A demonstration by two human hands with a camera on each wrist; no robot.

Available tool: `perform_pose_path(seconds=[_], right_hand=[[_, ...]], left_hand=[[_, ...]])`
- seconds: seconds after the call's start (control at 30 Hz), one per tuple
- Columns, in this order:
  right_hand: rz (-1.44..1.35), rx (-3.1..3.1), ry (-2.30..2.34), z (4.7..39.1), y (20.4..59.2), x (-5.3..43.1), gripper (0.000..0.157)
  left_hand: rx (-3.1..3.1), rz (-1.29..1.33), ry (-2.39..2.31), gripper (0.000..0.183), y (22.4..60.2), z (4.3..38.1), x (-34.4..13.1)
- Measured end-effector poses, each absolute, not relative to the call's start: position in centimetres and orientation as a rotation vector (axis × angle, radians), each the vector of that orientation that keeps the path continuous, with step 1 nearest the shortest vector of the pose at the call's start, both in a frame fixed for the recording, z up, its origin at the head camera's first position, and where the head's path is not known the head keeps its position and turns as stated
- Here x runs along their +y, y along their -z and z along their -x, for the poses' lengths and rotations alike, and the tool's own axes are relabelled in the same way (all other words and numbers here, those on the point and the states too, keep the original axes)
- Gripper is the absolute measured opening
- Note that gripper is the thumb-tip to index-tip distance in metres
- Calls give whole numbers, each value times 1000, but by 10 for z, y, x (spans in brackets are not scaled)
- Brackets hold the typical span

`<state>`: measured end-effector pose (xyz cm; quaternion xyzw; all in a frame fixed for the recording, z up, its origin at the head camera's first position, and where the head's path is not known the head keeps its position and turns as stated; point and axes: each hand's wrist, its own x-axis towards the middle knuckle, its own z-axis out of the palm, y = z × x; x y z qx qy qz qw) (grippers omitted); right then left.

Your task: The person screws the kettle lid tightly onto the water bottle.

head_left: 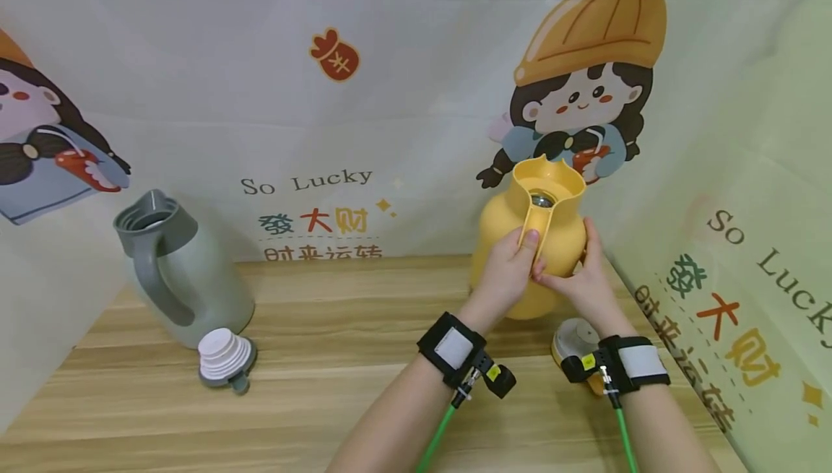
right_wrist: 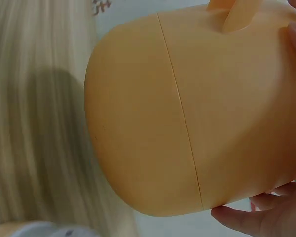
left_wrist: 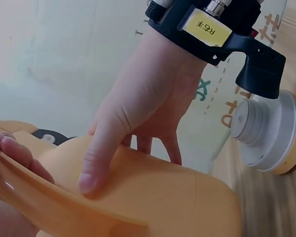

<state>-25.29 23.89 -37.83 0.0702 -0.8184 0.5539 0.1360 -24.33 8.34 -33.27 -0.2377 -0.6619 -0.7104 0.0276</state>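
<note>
A yellow thermos jug (head_left: 497, 242) with its mouth uncovered is held between both hands at the back right. My left hand (head_left: 507, 271) grips its handle, thumb along the upper part. The right hand (head_left: 585, 285) holds the jug's body from the side; its thumb (left_wrist: 93, 173) lies near the handle and the other fingers reach round the far side. In the right wrist view, the jug's rounded base (right_wrist: 123, 123) shows above the wood, which bears a shadow. Beside the right wrist lies the yellow-rimmed stopper lid (left_wrist: 271, 131), grey-white plug upward.
At the left stands a grey-green thermos jug (head_left: 208, 285), uncovered, its handle toward the front. A white-ridged stopper lid (head_left: 224, 357) lies before it. Printed cloth (head_left: 416, 97) walls the wooden table (head_left: 312, 401) at the back and right.
</note>
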Motion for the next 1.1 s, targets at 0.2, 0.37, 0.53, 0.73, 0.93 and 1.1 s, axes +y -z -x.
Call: perform_pose_path(seconds=[0.2,0.37,0.53,0.73,0.93,1.1], right_hand=[[-333,-2358,-1667,242,360,218,115],[-450,-2341,-1709,228,350,202,114],[-526,-2335,-1701,211,347,188,117],[-574,-2345,-1711,196,350,174,117],[-610,-2387,-1661,183,359,166,116],[-641,-2407,-1623,173,367,160,115]], left_hand=[[-1962,879,2196,30,320,225,59],[-1921,966,2187,29,310,203,40],[-1900,1051,2208,26,306,177,23],[-1839,1067,2206,24,310,153,10],[-1846,1054,2199,26,320,136,1],[-1819,1034,2222,27,329,123,-6]])
